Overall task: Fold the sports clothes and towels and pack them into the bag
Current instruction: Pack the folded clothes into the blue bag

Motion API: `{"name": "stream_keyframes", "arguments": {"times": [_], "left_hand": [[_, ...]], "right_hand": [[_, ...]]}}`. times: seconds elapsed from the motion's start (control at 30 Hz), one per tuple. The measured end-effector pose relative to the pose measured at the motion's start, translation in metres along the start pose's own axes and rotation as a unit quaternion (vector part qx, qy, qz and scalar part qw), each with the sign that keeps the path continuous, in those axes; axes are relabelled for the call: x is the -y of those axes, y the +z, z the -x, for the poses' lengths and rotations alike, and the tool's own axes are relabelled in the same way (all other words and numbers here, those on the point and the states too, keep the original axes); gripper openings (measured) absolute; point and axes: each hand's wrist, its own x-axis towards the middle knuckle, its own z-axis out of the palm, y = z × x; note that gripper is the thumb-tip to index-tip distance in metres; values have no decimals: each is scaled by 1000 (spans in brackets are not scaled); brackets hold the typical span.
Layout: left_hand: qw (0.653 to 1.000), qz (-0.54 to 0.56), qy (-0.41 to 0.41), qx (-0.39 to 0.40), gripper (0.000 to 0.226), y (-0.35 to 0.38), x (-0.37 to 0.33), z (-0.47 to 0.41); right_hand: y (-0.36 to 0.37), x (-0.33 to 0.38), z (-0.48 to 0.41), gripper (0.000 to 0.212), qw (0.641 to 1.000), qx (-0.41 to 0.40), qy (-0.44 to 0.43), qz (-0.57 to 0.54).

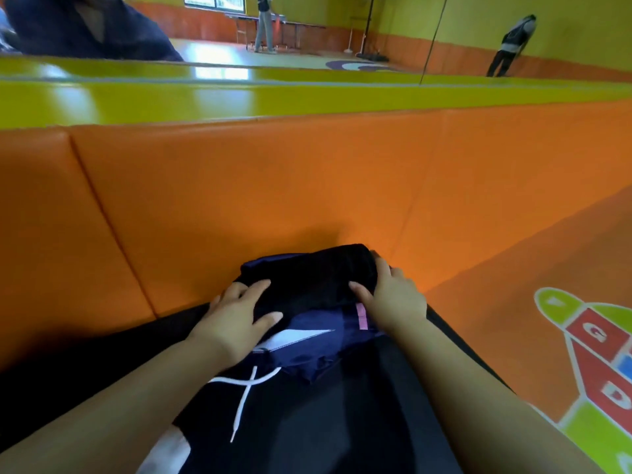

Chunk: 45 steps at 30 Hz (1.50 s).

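A folded black garment [314,277] lies on top of a navy piece of sportswear [321,336] with white panels and a pink tab, close to the orange padded wall. My left hand [236,316] presses flat on the black garment's left edge, thumb spread over the navy cloth. My right hand [390,297] grips the black garment's right end, fingers curled around it. Nearer to me lies more dark clothing with a white drawstring [244,395]. I cannot tell whether a bag is in view.
An orange padded wall [273,186] stands right behind the clothes, with a mirror above it reflecting a gym hall and two people. To the right the orange floor [496,319] carries a green and red hopscotch pattern [602,364].
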Motion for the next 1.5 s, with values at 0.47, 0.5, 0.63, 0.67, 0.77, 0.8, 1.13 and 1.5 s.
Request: {"name": "stream_keyframes", "arguments": {"times": [0.47,0.5,0.63,0.67,0.77,0.8,1.13,1.5], "left_hand": [[986,117,-117,16,42,27,-4,-42],[986,118,-115,20,40,25,-5,-38],[981,154,-111,39,34,18,-4,-20],[978,170,-112,42,30,17,-3,-15],[962,243,-114,57,21,16,1,7],[954,270,-114,64,22,17,4,18],[956,174,-230,57,80,41,6,96],[886,357,-269,124,79,47,3,106]], "right_hand": [[39,9,-42,80,975,127,36,-179],[37,9,-37,78,972,131,38,-192],[30,1,-10,82,960,151,46,-230],[27,-2,-1,82,957,155,47,-242],[20,-11,31,83,943,171,60,-279],[20,-14,43,84,940,177,64,-283],[16,-42,161,80,914,176,168,-326],[1,-32,160,30,871,209,237,-375]]}}
